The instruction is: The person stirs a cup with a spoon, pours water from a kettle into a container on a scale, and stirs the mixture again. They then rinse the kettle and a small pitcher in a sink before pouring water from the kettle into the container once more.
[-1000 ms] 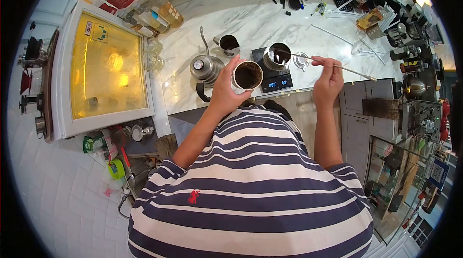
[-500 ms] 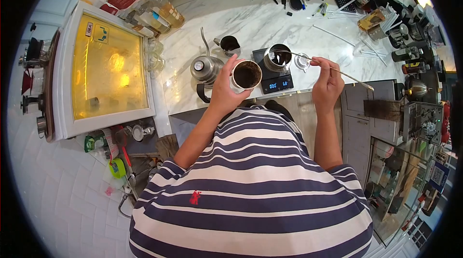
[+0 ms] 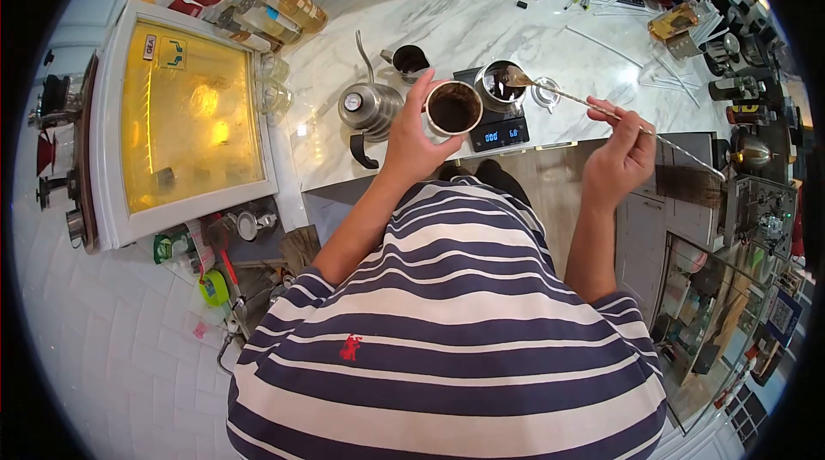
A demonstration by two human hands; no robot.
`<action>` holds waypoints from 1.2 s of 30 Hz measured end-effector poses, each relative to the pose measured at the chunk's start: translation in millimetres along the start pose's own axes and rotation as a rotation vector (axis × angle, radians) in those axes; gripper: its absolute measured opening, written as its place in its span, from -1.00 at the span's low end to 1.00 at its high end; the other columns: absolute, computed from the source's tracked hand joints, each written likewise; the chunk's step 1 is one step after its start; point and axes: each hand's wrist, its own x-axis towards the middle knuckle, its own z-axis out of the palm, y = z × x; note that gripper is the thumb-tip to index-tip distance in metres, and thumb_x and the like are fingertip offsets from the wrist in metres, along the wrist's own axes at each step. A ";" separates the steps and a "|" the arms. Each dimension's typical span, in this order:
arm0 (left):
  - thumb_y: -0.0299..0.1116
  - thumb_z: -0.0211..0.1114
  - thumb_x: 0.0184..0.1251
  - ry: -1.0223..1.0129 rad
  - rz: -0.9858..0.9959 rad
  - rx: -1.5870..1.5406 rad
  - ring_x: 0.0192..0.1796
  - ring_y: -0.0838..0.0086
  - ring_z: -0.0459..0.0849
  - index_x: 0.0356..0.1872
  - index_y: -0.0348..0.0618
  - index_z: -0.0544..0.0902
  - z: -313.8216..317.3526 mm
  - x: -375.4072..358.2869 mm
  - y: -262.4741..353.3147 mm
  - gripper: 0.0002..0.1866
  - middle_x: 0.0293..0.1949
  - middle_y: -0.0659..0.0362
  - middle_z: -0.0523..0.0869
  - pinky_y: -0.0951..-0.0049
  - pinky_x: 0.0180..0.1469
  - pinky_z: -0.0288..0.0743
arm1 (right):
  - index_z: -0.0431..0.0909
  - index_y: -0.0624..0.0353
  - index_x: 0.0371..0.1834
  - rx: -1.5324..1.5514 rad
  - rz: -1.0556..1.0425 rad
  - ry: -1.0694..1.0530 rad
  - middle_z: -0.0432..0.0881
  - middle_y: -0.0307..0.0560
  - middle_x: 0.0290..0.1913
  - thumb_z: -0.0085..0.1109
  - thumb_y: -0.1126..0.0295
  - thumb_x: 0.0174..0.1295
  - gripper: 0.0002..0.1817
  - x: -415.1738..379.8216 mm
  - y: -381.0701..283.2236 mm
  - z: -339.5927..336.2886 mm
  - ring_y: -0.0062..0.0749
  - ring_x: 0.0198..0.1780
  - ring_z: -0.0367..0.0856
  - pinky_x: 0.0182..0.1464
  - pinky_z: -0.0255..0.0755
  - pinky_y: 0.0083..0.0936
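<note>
— Head view: left hand (image 3: 408,138) gripping the cup (image 3: 454,108), near the scale (image 3: 498,134)!
— Right hand (image 3: 620,161), fingers pinching the long spoon (image 3: 593,104), its bowl at the metal jug (image 3: 500,101) on the scale, perhaps touching the rim!

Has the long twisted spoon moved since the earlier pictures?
Yes. Judged against the black scale, the long twisted spoon has shifted right and its bowl has lifted into view above the metal cup.
</note>
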 end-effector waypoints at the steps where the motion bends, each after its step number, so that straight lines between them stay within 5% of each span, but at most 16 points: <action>1: -0.46 0.67 0.08 0.006 0.013 0.001 0.40 0.16 0.68 0.66 -0.15 0.13 1.0 1.4 1.3 0.14 0.39 -0.08 0.66 0.18 0.49 0.48 | 0.51 0.33 -0.08 0.028 -0.033 -0.024 0.84 0.19 -0.13 -0.05 0.42 0.72 -0.79 -2.5 -4.2 -0.1 -0.23 -0.22 0.85 0.21 0.64 -0.25; 4: -0.49 0.67 0.07 0.020 0.066 -0.024 0.42 0.15 0.67 0.67 -0.14 0.10 5.0 4.5 3.4 0.16 0.41 -0.10 0.64 0.18 0.49 0.48 | 0.52 0.34 -0.08 0.115 -0.151 -0.112 0.84 0.20 -0.16 -0.09 0.45 0.71 -0.78 -9.5 -12.3 2.6 -0.24 -0.26 0.85 0.36 0.57 -0.06; 12: -0.60 0.68 0.00 0.073 0.218 -0.054 0.47 0.06 0.62 0.67 -0.14 0.04 2.7 -0.9 9.5 0.22 0.46 -0.21 0.56 0.13 0.52 0.47 | 0.62 0.33 -0.07 0.048 -0.218 -0.390 0.86 0.10 -0.13 0.07 0.50 0.63 -0.85 -36.6 -15.1 27.1 -0.30 -0.18 0.87 0.36 0.48 -0.04; 16: -0.61 0.71 -0.18 0.147 0.231 -0.103 0.41 0.02 0.68 0.64 -0.07 0.17 2.6 -3.8 10.3 0.25 0.43 -0.15 0.63 0.14 0.47 0.51 | 0.63 0.30 -0.08 0.037 -0.205 -0.416 0.86 0.07 -0.14 0.10 0.50 0.61 -0.87 -41.2 -13.1 34.2 -0.29 -0.17 0.86 0.36 0.49 -0.03; 30: -0.60 0.73 -0.18 0.186 0.240 -0.096 0.42 0.03 0.68 0.64 -0.07 0.16 -2.9 -8.5 9.1 0.25 0.43 -0.13 0.64 0.14 0.47 0.51 | 0.67 0.32 -0.13 0.029 -0.224 -0.462 0.84 0.00 -0.27 0.11 0.53 0.58 -0.85 -41.5 -17.8 43.8 -0.10 0.02 0.83 0.36 0.50 0.01; 33: -0.60 0.72 -0.18 0.183 0.251 -0.099 0.41 0.03 0.68 0.64 -0.07 0.17 -2.7 -6.9 11.1 0.25 0.43 -0.13 0.64 0.14 0.47 0.50 | 0.65 0.34 -0.11 0.013 -0.258 -0.453 0.85 0.03 -0.21 0.07 0.52 0.61 -0.83 -41.9 -15.0 42.8 -0.18 -0.03 0.83 0.28 0.57 -0.10; 36: -0.59 0.71 -0.17 0.161 0.244 -0.114 0.41 0.04 0.68 0.63 -0.07 0.16 -0.9 -7.6 8.6 0.24 0.43 -0.13 0.64 0.14 0.47 0.50 | 0.63 0.37 -0.10 0.215 0.021 -0.356 0.84 0.09 -0.12 0.03 0.49 0.65 -0.79 -51.5 -21.3 45.6 -0.30 -0.11 0.82 0.16 0.63 -0.29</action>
